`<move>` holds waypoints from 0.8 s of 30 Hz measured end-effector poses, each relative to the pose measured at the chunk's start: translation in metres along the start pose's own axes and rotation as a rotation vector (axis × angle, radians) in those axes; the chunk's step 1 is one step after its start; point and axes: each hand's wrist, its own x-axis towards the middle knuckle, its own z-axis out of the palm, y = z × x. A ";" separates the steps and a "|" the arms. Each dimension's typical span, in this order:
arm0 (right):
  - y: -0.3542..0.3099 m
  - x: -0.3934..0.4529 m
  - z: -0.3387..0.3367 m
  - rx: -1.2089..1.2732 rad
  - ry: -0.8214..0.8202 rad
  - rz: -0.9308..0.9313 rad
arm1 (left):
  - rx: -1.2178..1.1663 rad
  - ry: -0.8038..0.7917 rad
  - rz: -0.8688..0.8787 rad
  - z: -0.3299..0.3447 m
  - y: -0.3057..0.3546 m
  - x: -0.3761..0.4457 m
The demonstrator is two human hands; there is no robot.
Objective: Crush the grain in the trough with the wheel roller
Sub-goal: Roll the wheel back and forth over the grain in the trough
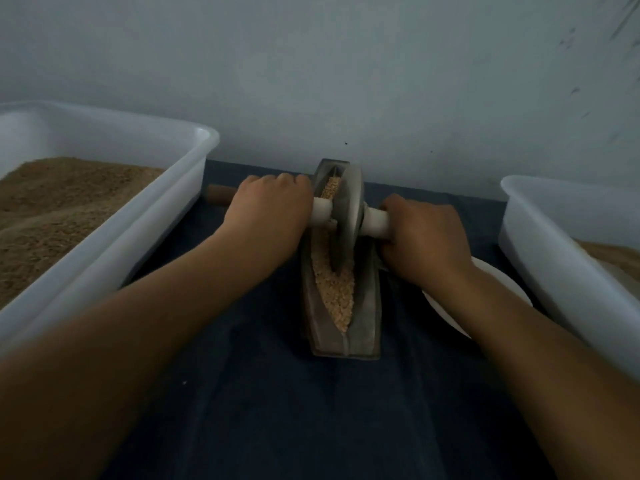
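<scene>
A pale blue-grey wall (346, 64) backs a table draped in dark blue cloth (277, 410), probably there to keep the gear from sliding and to catch strays. At nine o'clock a big white tub (166, 216) holds brown meal, and at three o'clock a second white tub (554, 258) shows a little tan content, so raw and finished stock likely sit within arm's reach on either side. A white plate (446, 313) lies partly under the right forearm at about four o'clock. Dead centre, the metal trough (367, 306) runs from twelve to six, lengthwise to the person so the push goes straight away from the body. Pale grain (337, 292) fills its groove. The wheel roller (348, 216) stands on edge in it, toward twelve o'clock. The left hand (270, 209) wraps the axle's left handle, the right hand (422, 233) clamps the right one, balancing the disc upright.
</scene>
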 end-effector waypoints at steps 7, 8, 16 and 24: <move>0.014 0.056 0.015 0.039 -0.182 0.042 | 0.022 -0.073 -0.055 0.008 -0.008 0.041; 0.016 0.062 0.016 0.041 -0.220 0.035 | 0.029 -0.081 -0.063 0.008 -0.007 0.045; 0.014 0.063 0.012 -0.005 -0.196 -0.012 | 0.073 -0.129 -0.109 0.004 -0.007 0.041; -0.001 0.015 -0.005 0.044 -0.043 0.029 | 0.075 -0.112 -0.044 -0.001 -0.006 0.004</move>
